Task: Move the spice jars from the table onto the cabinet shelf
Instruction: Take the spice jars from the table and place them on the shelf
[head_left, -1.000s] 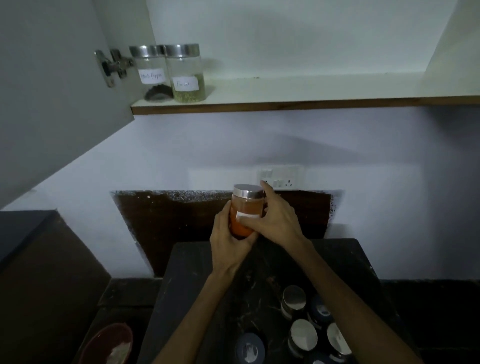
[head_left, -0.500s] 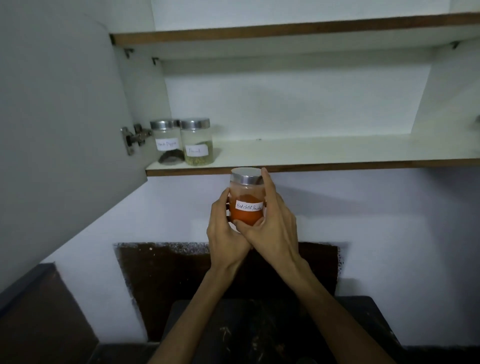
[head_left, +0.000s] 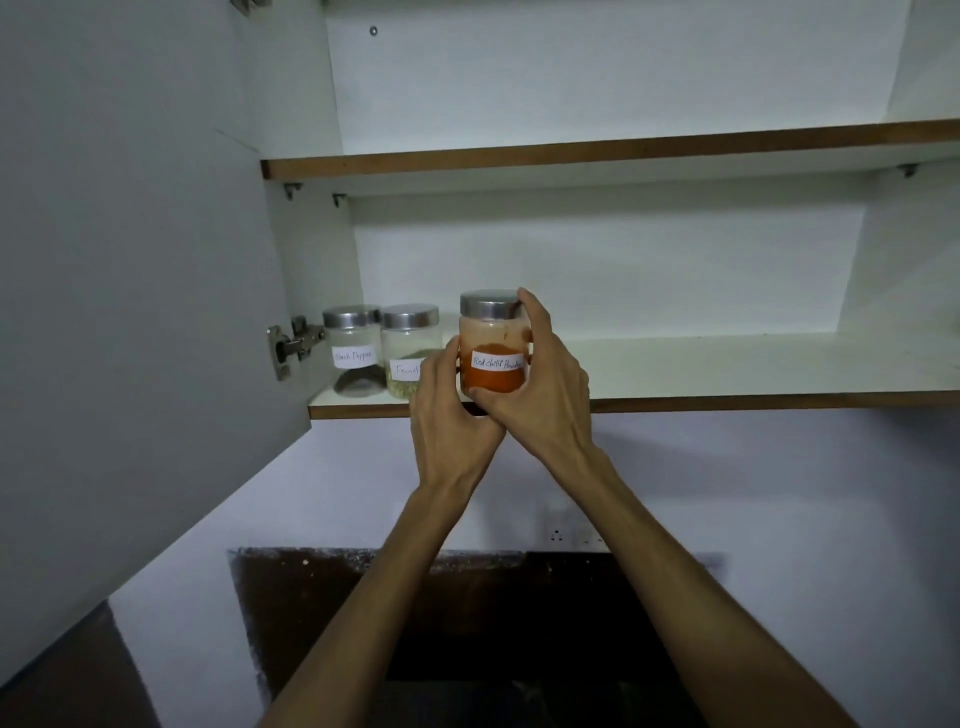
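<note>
Both hands clasp the red chilli powder jar upright at the lower shelf's front edge; left hand cups its base, right hand wraps its side; black pepper jar and fennel jar stand just left.

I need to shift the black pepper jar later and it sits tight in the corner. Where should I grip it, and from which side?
Grip the black pepper jar by its steel lid, coming from above and the front. The cabinet wall and hinge crowd its left, and the fennel jar stands close against its right.
</note>
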